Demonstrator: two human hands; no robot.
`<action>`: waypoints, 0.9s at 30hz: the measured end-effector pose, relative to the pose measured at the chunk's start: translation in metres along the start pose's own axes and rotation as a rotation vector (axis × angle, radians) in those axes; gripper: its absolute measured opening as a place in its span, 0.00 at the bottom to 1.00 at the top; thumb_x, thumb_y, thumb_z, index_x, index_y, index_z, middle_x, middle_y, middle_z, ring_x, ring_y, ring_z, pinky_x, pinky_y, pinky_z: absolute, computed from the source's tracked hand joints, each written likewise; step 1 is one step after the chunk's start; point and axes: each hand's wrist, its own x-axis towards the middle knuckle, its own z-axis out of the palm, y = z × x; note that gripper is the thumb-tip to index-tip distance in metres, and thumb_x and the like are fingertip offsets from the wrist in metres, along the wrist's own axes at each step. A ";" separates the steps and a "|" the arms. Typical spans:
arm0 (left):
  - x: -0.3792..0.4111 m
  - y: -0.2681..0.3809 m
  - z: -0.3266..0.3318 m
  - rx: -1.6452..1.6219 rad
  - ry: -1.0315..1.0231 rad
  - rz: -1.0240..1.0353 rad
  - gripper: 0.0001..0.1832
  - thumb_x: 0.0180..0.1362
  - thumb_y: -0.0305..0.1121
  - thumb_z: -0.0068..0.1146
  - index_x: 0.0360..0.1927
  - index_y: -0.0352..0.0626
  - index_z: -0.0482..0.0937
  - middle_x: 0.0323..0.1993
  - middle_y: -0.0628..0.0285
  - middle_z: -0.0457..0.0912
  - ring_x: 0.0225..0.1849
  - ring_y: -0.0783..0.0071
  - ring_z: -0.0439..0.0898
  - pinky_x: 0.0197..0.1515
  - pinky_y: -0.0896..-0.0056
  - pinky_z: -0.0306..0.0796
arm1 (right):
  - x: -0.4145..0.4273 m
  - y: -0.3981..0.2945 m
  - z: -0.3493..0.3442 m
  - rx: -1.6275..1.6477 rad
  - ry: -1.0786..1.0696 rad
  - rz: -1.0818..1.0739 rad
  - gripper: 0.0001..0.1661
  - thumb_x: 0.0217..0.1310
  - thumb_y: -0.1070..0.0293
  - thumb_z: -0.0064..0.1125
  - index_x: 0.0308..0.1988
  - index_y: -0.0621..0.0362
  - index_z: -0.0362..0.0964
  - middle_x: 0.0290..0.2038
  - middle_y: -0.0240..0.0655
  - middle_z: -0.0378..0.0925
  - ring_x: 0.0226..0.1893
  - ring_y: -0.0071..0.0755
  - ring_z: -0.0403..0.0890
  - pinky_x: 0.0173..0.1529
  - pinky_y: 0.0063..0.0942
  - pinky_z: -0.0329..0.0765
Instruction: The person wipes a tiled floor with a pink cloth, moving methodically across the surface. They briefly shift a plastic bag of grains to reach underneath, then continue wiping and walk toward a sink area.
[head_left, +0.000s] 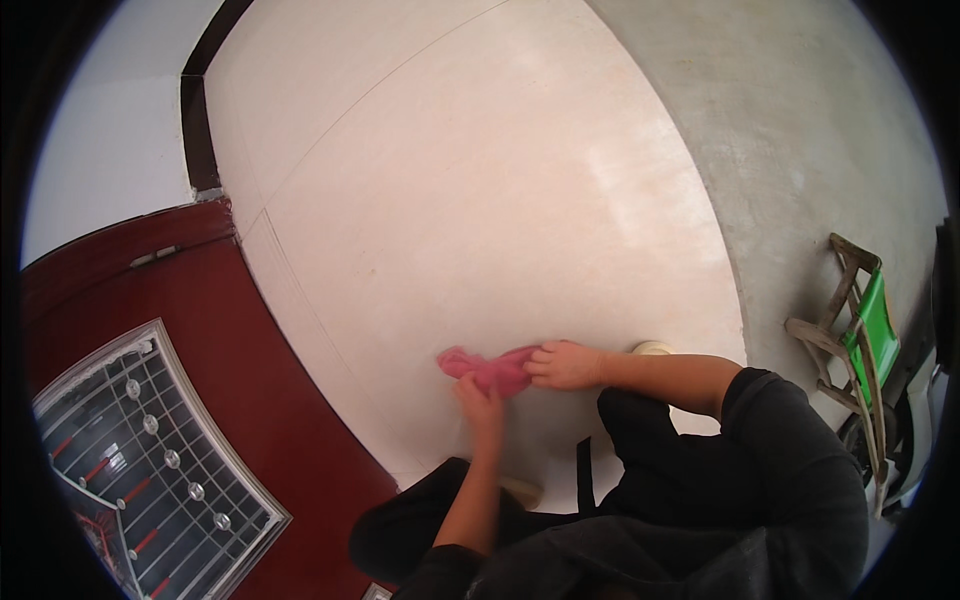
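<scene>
A crumpled pink cloth (507, 374) is held between both hands, low over the pale floor in front of my knees. My left hand (480, 397) pinches its near side from below, thumb and fingers closed on the fabric. On the right end of the cloth, my right hand (564, 364) is closed with curled fingers. The cloth's left end sticks out loose past my left hand. Parts of the cloth under my fingers are hidden.
A dark red door (300, 465) with a glazed metal-grid panel (165, 450) stands at the left. At the right, a folding stool (874, 337) with a green seat rests on the grey floor strip. My light-coloured shoes (654, 348) show beside my black-clad legs.
</scene>
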 end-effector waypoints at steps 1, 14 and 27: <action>0.001 0.003 0.003 0.000 -0.006 0.018 0.18 0.53 0.26 0.58 0.46 0.35 0.68 0.42 0.46 0.68 0.47 0.48 0.67 0.51 0.55 0.63 | 0.001 0.001 0.002 0.046 0.015 -0.029 0.05 0.46 0.66 0.52 0.28 0.52 0.67 0.33 0.30 0.67 0.41 0.33 0.70 0.43 0.30 0.69; 0.197 0.266 0.118 -0.101 -0.228 0.441 0.16 0.55 0.28 0.56 0.46 0.43 0.66 0.47 0.48 0.67 0.41 0.41 0.75 0.39 0.47 0.71 | -0.086 0.143 -0.157 -0.472 0.522 0.758 0.11 0.41 0.69 0.62 0.31 0.51 0.71 0.41 0.29 0.73 0.40 0.37 0.72 0.44 0.33 0.69; 0.236 0.441 0.171 -0.311 -0.380 0.584 0.17 0.53 0.26 0.58 0.45 0.40 0.66 0.46 0.49 0.68 0.42 0.46 0.76 0.44 0.54 0.72 | -0.150 0.172 -0.230 -0.482 1.251 1.166 0.15 0.41 0.86 0.50 0.30 0.56 0.73 0.38 0.34 0.76 0.39 0.41 0.73 0.42 0.35 0.71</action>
